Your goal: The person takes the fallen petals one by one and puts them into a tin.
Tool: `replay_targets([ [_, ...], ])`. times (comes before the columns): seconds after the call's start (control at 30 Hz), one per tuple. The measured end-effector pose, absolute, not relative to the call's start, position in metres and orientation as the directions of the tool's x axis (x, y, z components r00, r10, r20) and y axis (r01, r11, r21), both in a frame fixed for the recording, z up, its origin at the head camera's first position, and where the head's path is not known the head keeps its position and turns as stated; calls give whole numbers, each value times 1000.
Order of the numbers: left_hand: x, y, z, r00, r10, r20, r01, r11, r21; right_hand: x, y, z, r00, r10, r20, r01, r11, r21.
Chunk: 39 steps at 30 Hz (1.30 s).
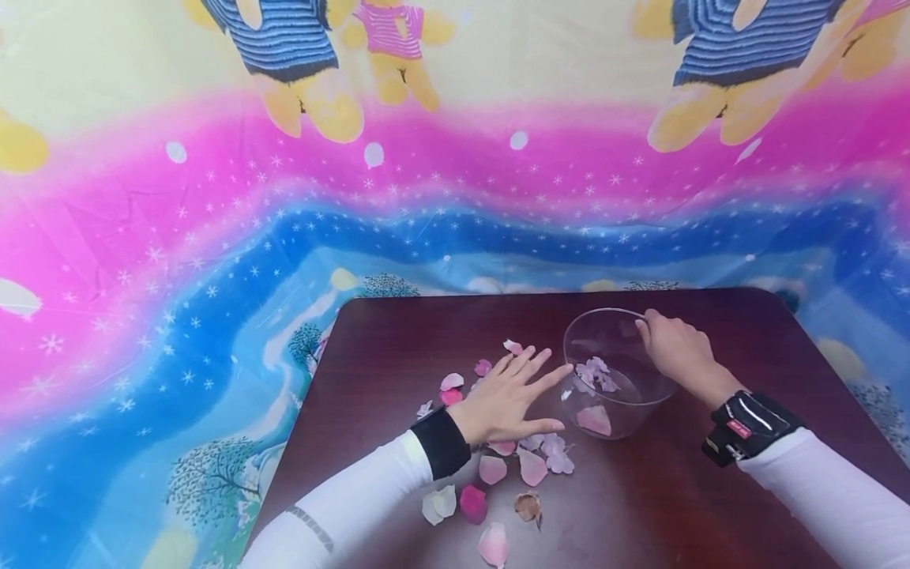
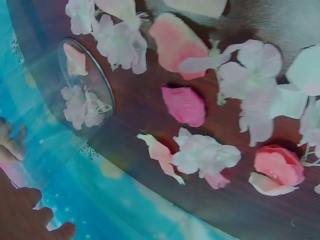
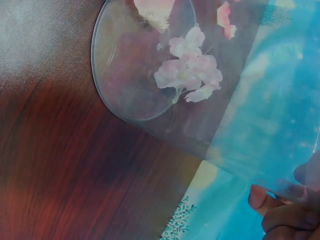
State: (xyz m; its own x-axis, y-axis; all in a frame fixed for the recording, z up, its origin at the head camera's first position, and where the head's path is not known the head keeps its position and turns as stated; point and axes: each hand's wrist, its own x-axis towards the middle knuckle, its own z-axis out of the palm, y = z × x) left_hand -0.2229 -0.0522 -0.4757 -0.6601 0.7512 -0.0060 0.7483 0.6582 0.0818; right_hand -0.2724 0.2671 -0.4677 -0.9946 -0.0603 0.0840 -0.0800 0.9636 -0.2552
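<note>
Red label (image 1: pixel 739 427) on your right wrist strap (image 1: pixel 764 419); lettering too small to read. Clear bowl (image 1: pixel 629 417) sits left of your right hand (image 1: pixel 678 352), which grips it at the far right rim, thumb and fingers pinching the wall. Your left hand (image 1: pixel 501 399) is flat-ish, palm down, fingers spread wide, grasping nothing visible; its index fingertip is right by the bowl's left rim, can't tell if touching. Inside the bowl: 1 lilac flower cluster (image 1: pixel 597 375) and 1 pink petal (image 1: pixel 593 420). Loose petals lie on the counter (image 1: pixel 682 506) under and around your left hand: lilac flowers (image 1: pixel 558 454) just below the thumb; nearer you, 1 magenta petal (image 1: pixel 472 504), a white petal pile (image 1: pixel 439 503), 1 curled brown petal (image 1: pixel 528 506) and 1 pale pink petal (image 1: pixel 494 544). Patterned cloth (image 1: pixel 455 182) hangs behind.
</note>
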Motion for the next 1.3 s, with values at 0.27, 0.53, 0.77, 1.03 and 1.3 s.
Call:
replay_targets([
  [0.27, -219, -63, -479, -659, 752, -11, 748, 658, 90, -274, 267, -468, -994, -65, 84, -84, 963, -255],
  [0.53, -211, -70, -494, -664, 747, -25, 743, 663, 86, -273, 268, -470, -994, -68, 89, -89, 962, -259],
  [0.77, -208, -77, -508, -681, 732, -12, 728, 679, 97, -273, 267, -468, -994, -67, 84, -87, 962, -258],
  [1.03, -204, -90, -517, -733, 676, -73, 662, 734, 152, -272, 267, -465, -992, -67, 105, -92, 960, -264],
  [1.3, -198, -111, -529, -766, 642, -33, 630, 760, 163, -272, 268, -467, -993, -67, 92, -89, 961, -262],
])
